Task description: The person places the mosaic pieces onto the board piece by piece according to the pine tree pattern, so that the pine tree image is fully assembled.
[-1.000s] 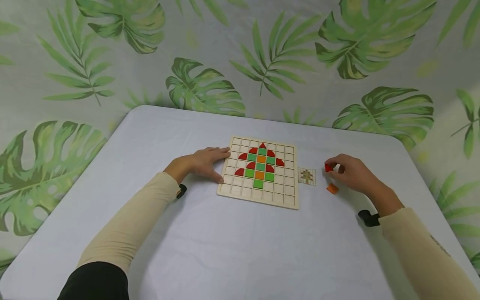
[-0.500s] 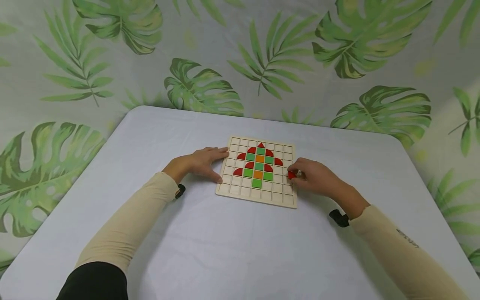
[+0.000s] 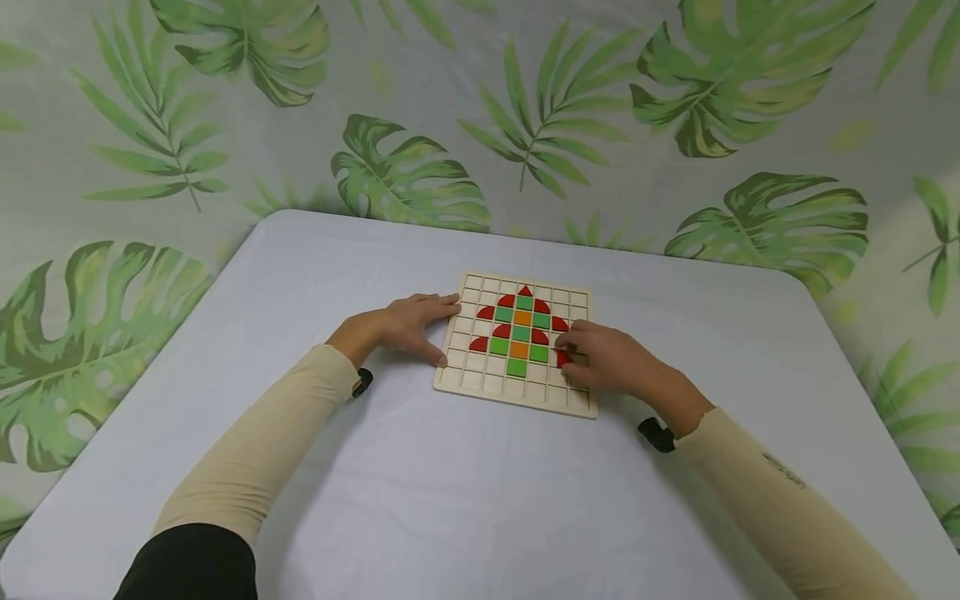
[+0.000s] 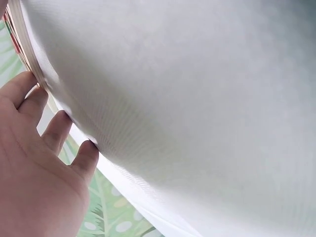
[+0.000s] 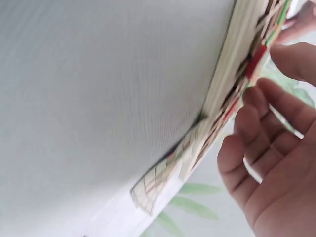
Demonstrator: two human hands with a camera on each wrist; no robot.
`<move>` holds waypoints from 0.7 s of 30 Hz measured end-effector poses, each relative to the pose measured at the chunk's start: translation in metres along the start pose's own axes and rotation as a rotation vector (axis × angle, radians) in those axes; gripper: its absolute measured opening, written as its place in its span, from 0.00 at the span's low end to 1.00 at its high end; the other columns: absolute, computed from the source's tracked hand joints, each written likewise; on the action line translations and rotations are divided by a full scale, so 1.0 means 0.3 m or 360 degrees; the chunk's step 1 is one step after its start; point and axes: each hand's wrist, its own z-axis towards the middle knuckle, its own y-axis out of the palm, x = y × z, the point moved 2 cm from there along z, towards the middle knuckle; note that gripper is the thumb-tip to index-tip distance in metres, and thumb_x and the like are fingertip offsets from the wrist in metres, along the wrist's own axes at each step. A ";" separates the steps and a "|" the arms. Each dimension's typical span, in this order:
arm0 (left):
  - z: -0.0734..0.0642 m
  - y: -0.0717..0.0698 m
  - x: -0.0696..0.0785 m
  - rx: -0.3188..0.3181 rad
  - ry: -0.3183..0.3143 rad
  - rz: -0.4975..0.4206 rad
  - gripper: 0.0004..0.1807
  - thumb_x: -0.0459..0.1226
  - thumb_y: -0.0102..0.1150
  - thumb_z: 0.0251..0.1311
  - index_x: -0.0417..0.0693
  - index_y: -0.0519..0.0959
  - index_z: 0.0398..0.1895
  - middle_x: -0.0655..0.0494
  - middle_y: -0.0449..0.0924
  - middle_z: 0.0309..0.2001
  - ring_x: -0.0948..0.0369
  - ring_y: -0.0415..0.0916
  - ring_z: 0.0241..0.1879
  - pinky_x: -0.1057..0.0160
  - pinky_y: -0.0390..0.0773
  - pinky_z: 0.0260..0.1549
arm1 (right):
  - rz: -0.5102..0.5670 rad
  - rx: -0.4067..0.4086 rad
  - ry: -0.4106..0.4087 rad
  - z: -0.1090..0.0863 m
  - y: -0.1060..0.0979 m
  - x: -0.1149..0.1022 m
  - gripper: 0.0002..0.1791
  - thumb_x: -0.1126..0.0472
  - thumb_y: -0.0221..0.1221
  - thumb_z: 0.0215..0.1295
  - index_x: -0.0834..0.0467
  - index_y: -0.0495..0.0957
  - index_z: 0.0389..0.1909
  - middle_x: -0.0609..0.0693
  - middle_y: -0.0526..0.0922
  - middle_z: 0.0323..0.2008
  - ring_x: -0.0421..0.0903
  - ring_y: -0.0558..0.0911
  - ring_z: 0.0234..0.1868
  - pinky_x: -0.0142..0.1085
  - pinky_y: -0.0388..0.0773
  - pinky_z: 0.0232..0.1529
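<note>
A square wooden grid board (image 3: pixel 487 383) lies on the table, with red, green and orange pieces set in its middle as a stepped, pointed figure. Spread along the board's left edge, the fingers of my left hand (image 3: pixel 408 323) touch it with fingertips and thumb. My right hand (image 3: pixel 611 357) is over the board's right side and pinches a red piece (image 3: pixel 562 358) between thumb and fingers; its exact shape is partly hidden. In the right wrist view, the right hand (image 5: pixel 281 158) is beside the board's edge. The left hand (image 4: pixel 44 163) shows its palm in the left wrist view.
A small gridded picture card (image 5: pixel 163 170) lies against the board's right side, covered by my right hand in the head view. A white cloth covers the table (image 3: pixel 465 500), and a leaf-print sheet (image 3: pixel 525 125) hangs behind.
My right hand has carried the red piece leftward from beyond the card to the board's right part. It now covers the card and the loose orange piece. My left hand stays put.
</note>
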 end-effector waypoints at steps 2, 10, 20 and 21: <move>0.001 0.001 -0.002 0.0004 0.0003 -0.0001 0.54 0.55 0.70 0.53 0.59 0.51 0.80 0.62 0.40 0.82 0.48 0.38 0.81 0.40 0.47 0.76 | 0.0074 0.0026 -0.0025 -0.006 -0.003 0.011 0.14 0.60 0.61 0.62 0.55 0.83 0.49 0.48 0.81 0.42 0.43 0.76 0.37 0.37 0.77 0.41; 0.002 0.002 0.000 0.0007 -0.0002 -0.0013 0.54 0.55 0.70 0.53 0.59 0.52 0.80 0.62 0.41 0.82 0.49 0.39 0.81 0.39 0.48 0.76 | 0.0239 -0.0003 -0.0131 -0.012 0.002 0.047 0.13 0.68 0.60 0.62 0.55 0.87 0.46 0.49 0.82 0.42 0.44 0.73 0.36 0.33 0.72 0.37; 0.000 -0.002 0.002 0.0007 -0.0004 -0.0008 0.53 0.54 0.71 0.52 0.59 0.52 0.79 0.62 0.42 0.82 0.49 0.39 0.81 0.40 0.47 0.76 | 0.0327 -0.0025 -0.0089 0.005 0.001 0.055 0.11 0.65 0.66 0.61 0.55 0.88 0.45 0.50 0.83 0.42 0.45 0.73 0.38 0.32 0.72 0.37; 0.000 -0.003 0.001 0.0008 -0.0004 -0.0004 0.54 0.55 0.71 0.52 0.59 0.52 0.79 0.62 0.42 0.82 0.49 0.39 0.81 0.40 0.48 0.76 | 0.0325 -0.0025 -0.0089 0.008 0.001 0.053 0.11 0.64 0.67 0.61 0.55 0.88 0.45 0.50 0.83 0.42 0.45 0.73 0.38 0.33 0.72 0.37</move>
